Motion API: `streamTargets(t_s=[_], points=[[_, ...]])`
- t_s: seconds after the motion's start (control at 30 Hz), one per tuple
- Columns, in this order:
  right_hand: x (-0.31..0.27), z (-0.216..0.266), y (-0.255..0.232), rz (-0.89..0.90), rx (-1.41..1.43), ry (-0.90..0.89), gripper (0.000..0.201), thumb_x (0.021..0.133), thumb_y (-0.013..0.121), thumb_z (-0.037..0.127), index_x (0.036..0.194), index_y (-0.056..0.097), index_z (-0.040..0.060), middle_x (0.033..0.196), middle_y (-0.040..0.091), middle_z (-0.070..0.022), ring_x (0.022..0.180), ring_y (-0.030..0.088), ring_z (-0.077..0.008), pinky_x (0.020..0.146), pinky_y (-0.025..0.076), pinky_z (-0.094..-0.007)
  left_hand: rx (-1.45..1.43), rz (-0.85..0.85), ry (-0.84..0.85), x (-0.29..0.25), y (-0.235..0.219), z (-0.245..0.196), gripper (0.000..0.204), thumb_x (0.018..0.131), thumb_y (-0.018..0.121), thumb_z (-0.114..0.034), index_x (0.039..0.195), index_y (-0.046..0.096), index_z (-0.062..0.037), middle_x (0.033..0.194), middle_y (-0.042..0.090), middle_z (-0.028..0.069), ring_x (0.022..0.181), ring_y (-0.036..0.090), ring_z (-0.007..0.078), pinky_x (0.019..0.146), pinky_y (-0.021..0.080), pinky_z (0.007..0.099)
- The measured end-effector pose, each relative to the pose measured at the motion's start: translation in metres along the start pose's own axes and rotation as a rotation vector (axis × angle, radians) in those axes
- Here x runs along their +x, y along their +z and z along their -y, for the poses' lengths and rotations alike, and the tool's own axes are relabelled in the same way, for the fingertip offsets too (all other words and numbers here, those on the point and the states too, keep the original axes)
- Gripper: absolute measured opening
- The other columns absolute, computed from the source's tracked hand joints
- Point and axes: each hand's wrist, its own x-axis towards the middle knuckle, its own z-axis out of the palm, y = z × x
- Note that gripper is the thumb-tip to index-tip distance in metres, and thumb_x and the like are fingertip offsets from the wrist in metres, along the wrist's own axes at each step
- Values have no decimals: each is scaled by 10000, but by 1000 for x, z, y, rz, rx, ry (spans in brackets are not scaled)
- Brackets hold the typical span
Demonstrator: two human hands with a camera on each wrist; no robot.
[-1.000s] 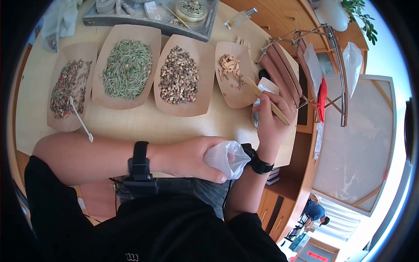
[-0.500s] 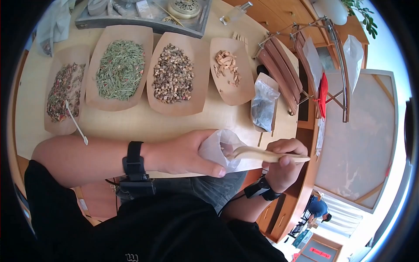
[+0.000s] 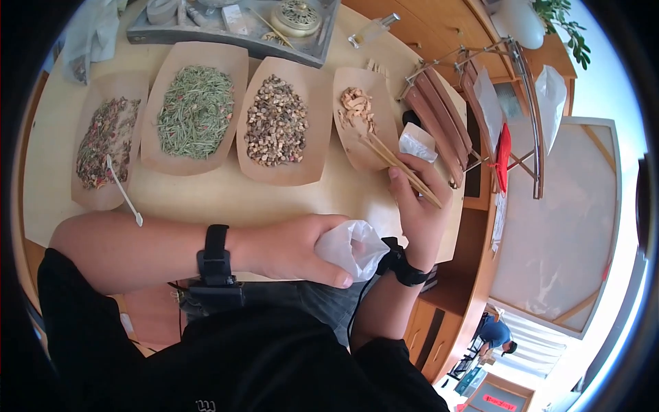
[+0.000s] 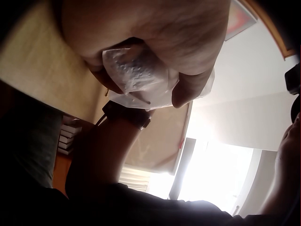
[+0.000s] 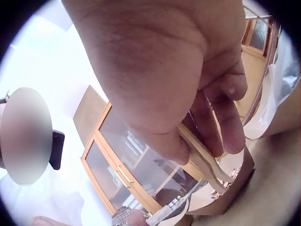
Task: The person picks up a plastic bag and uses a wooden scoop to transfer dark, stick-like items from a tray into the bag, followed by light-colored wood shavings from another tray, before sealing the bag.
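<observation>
The left hand (image 3: 302, 248) grips a translucent white pouch (image 3: 353, 253), its mouth turned toward the right arm; in the left wrist view the pouch (image 4: 136, 75) bulges between thumb and fingers. Wooden tweezers (image 3: 405, 172) are pinched in the right hand (image 3: 424, 206), their tips at the lower edge of the paper tray (image 3: 374, 154) of pale wood shavings (image 3: 357, 106). From the right wrist, the tweezers (image 5: 204, 157) reach down to the shavings in the tray. Left of it stand trays of brown chunks (image 3: 276, 120), green needle-like herb (image 3: 195, 112) and mixed dried petals (image 3: 103, 144).
A grey tray (image 3: 226, 40) with a brass burner (image 3: 296, 17) lies at the back, beside a glass bottle (image 3: 374, 31). On the right are a brown slatted rack (image 3: 439, 120) and a small box with a clear bag (image 3: 417, 145). A white scoop (image 3: 123, 192) leans on the petal tray.
The right hand with the tweezers went down to the pouch mouth, then back up to the shavings tray. The left hand stays around the pouch, nearly in place.
</observation>
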Motion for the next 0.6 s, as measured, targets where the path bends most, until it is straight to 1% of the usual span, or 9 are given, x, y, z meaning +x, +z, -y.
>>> streamTargets(t_s=[0.1, 0.17, 0.27, 0.33, 0.4, 0.47, 0.5, 0.53, 0.6], points=[[7, -5, -2, 20, 71, 8, 223, 955, 784, 95, 1151, 783, -12, 868, 765, -45, 748, 638, -66, 631, 490, -232, 22, 9, 2, -1, -1, -1, 607, 909, 856, -133, 1419, 553, -2, 1244, 660, 39, 1147, 624, 123, 1022, 538, 324], [12, 1, -4, 16, 82, 85, 214, 962, 774, 93, 1138, 783, -29, 841, 745, -32, 716, 624, -64, 639, 487, -233, 32, 15, 3, -1, -2, -2, 641, 914, 850, -162, 1446, 541, 19, 1281, 664, 55, 1167, 624, 136, 1049, 525, 330], [19, 4, -7, 40, 49, 56, 198, 967, 758, 76, 1118, 784, -49, 815, 722, -17, 691, 614, -63, 638, 483, -237, 53, 20, 10, 0, -2, 1, 632, 913, 848, -164, 1438, 548, 22, 1274, 670, 60, 1171, 628, 140, 1050, 526, 334], [19, 3, -6, 26, 26, 35, 187, 965, 753, 64, 1105, 783, -58, 808, 719, -22, 696, 622, -69, 636, 483, -241, 68, 6, 29, 1, -2, 1, 525, 904, 864, -145, 1332, 585, -27, 1184, 650, 15, 1104, 607, 105, 984, 532, 313], [19, 3, -4, 11, 6, 10, 178, 964, 749, 52, 1091, 783, -66, 802, 715, -26, 701, 630, -74, 635, 484, -245, 63, -2, 30, 0, -2, 0, 529, 900, 867, -158, 1329, 586, -26, 1177, 647, 12, 1096, 604, 104, 980, 531, 312], [14, 2, -2, -66, 152, 47, 166, 962, 748, 51, 1063, 784, -76, 783, 705, -37, 717, 636, -84, 650, 487, -251, 61, -6, 16, 0, -2, 0, 533, 897, 870, -171, 1325, 586, -26, 1169, 644, 9, 1088, 601, 103, 976, 529, 311], [11, -1, -6, -75, 191, 42, 167, 968, 731, 67, 1044, 768, -77, 788, 690, -49, 707, 620, -119, 677, 495, -267, 78, -6, 5, 0, -3, 0, 566, 901, 863, -172, 1363, 578, -10, 1216, 661, 40, 1126, 617, 125, 1014, 527, 327], [6, -11, -11, -75, 192, 42, 167, 968, 731, 67, 1044, 768, -77, 788, 690, -49, 707, 620, -119, 677, 495, -267, 96, -7, -7, 0, -4, 0, 598, 905, 856, -173, 1400, 571, 7, 1262, 678, 70, 1164, 633, 147, 1053, 525, 344], [-6, -35, -21, -184, 692, 1, 266, 1002, 715, 198, 1104, 712, -48, 868, 717, -106, 696, 672, -175, 682, 505, -296, 97, -11, 1, 0, -4, 2, 587, 906, 857, -174, 1391, 576, 0, 1258, 675, 64, 1164, 629, 145, 1054, 521, 342]])
